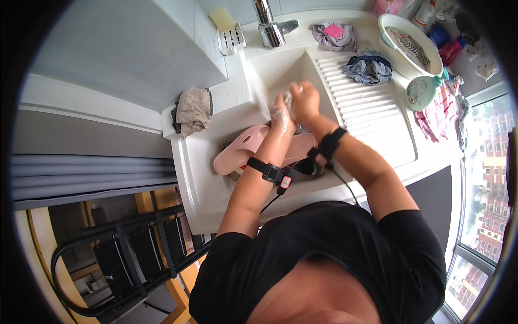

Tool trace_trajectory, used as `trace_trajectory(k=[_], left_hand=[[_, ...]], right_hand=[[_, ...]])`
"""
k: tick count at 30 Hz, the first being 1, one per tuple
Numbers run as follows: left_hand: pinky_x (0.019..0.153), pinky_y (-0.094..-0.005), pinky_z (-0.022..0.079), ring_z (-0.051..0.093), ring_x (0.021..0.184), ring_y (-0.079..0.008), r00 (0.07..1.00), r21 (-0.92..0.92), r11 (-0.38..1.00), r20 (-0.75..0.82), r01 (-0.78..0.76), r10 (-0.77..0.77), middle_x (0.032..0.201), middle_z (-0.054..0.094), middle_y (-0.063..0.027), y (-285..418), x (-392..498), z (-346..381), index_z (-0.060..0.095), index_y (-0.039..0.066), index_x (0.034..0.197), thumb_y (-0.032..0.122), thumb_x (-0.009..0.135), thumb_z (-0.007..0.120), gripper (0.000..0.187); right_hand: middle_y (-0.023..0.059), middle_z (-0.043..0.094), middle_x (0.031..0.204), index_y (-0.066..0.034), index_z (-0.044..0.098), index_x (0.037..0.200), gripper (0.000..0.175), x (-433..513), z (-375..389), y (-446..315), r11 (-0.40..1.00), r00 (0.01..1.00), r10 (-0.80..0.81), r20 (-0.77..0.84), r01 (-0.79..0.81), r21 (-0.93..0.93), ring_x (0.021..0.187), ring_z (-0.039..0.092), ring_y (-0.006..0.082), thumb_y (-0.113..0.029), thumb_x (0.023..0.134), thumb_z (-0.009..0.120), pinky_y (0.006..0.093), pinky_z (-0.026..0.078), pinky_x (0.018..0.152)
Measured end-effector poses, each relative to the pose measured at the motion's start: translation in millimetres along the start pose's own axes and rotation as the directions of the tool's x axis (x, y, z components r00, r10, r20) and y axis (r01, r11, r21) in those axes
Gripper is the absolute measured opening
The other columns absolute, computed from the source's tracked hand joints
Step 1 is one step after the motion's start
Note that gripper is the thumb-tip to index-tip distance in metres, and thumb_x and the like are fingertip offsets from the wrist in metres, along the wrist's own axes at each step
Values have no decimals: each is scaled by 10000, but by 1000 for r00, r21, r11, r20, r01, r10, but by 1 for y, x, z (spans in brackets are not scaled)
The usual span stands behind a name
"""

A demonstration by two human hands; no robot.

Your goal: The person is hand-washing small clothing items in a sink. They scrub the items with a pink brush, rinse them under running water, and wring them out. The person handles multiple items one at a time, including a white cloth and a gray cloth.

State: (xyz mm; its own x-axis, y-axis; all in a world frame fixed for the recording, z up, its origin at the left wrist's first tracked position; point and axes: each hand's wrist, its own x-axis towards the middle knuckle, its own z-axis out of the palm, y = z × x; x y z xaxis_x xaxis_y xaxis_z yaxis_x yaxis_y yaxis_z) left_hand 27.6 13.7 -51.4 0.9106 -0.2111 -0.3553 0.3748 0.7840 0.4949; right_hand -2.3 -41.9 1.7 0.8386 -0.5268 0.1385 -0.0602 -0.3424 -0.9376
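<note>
Over the white sink basin [289, 71], my left hand [281, 111] and my right hand [306, 101] are pressed together. A small pale soapy bundle [287, 99], which looks like wet cloth, is squeezed between them; the fingers hide most of it. White suds coat my left hand and wrist. Below my forearms, pink rubber slippers [241, 146] lie in the near part of the sink, partly covering other dark items. The ribbed washboard [356, 109] slopes away just right of my right hand. My hands are slightly blurred.
Behind the basin stands a chrome faucet [272, 34], left of it a slotted soap holder [232, 39]. Crumpled garments [367, 69] rest on the washboard's far end. A white tub [384, 30] and a green bottle [421, 93] stand at right. A beige rag [194, 111] drapes the left ledge.
</note>
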Motion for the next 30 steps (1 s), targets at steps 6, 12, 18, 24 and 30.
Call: trace_trajectory(k=[6, 12, 18, 24, 30], left_hand=[[467, -265, 365, 439, 539, -150, 917, 509, 776, 71, -372, 393, 627, 448, -24, 15, -2, -3, 473, 9, 780, 220, 780, 397, 224], [651, -309, 454, 555, 705, -212, 990, 91, 995, -129, -43, 54, 792, 549, -88, -4, -20, 37, 492, 40, 862, 255, 745, 519, 247], [685, -397, 474, 564, 768, -276, 963, -131, 980, 245, 152, -116, 778, 567, -114, 44, -12, 37, 502, 86, 769, 291, 793, 509, 206], [697, -341, 471, 551, 808, -232, 975, 270, 943, 158, -196, 157, 870, 545, -104, 44, -25, 30, 500, 67, 900, 358, 806, 487, 306], [795, -312, 401, 477, 949, -171, 978, 187, 962, 14, 201, -207, 1036, 483, -35, 35, -34, 10, 426, 109, 1077, 399, 795, 487, 410]], right_hand=[[176, 532, 676, -21, 527, 651, 153, -10, 4, 10, 956, 949, -294, 114, 293, 19, 647, 526, 348, -164, 705, 544, 390, 426, 602], [135, 590, 777, -20, 561, 787, 347, 54, -4, 40, 960, 970, 188, 152, -214, 179, 725, 565, 291, -351, 786, 456, 354, 420, 613], [77, 451, 1160, -99, 379, 1174, 572, 31, -25, 49, 175, 472, 143, 870, -877, 447, 1046, 441, 264, -521, 789, 396, 444, 335, 846], [94, 492, 1083, -80, 389, 1142, 543, 21, -37, 29, 42, 522, -126, 843, -846, 531, 965, 501, 247, -496, 795, 407, 428, 408, 804], [109, 530, 929, -28, 502, 965, 303, 23, -32, 8, 918, 867, -66, 494, -141, 370, 835, 539, 224, -149, 710, 612, 317, 442, 700]])
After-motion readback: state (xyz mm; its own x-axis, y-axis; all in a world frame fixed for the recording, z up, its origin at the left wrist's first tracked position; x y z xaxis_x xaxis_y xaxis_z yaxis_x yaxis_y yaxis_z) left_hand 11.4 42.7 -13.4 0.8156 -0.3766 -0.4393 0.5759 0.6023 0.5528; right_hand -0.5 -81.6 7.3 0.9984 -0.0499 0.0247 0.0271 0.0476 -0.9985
